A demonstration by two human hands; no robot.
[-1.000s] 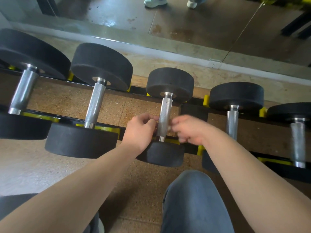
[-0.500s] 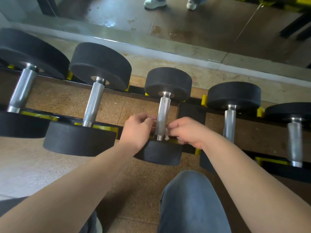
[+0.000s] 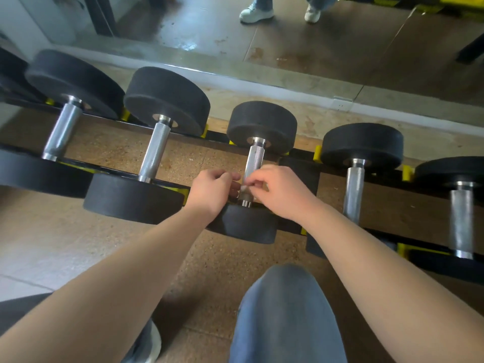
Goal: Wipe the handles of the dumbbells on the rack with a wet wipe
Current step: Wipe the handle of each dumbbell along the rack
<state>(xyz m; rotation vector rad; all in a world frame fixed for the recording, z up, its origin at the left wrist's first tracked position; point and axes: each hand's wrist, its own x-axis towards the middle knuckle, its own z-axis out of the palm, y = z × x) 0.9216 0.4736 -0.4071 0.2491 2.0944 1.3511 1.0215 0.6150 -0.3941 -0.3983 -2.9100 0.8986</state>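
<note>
At the centre of the frame, the left hand (image 3: 212, 191) and the right hand (image 3: 280, 192) meet on either side of the handle (image 3: 253, 161) of the middle dumbbell (image 3: 262, 125), low on the bar, just above its near black head. Both hands have their fingers curled, and between their fingertips a small white piece of the wet wipe (image 3: 244, 188) shows, pinched against the knurled steel; most of the wipe is hidden by the fingers. The left hand grips it from the left of the bar, the right hand from the right, thumb and forefinger closed on it. The upper part of the handle is bare and bright. This dumbbell lies across the black rack (image 3: 298, 176), whose yellow cradle pieces (image 3: 317, 153) show beside the far heads. 2 larger dumbbells lie to the left, one at centre left (image 3: 167, 100) and one at the upper left (image 3: 76, 82); 2 more lie to the right, one beside the right forearm (image 3: 361, 145) and one at the right edge (image 3: 461, 205). All 5 lie side by side with their handles running away from the camera. Brown speckled floor (image 3: 117, 150) shows under the rack. A knee in blue jeans (image 3: 285, 310) fills the lower centre, and a pale shoe (image 3: 154, 344) sits at the lower left. Along the top, a mirror (image 3: 340, 48) reflects a pair of white shoes (image 3: 256, 13).
</note>
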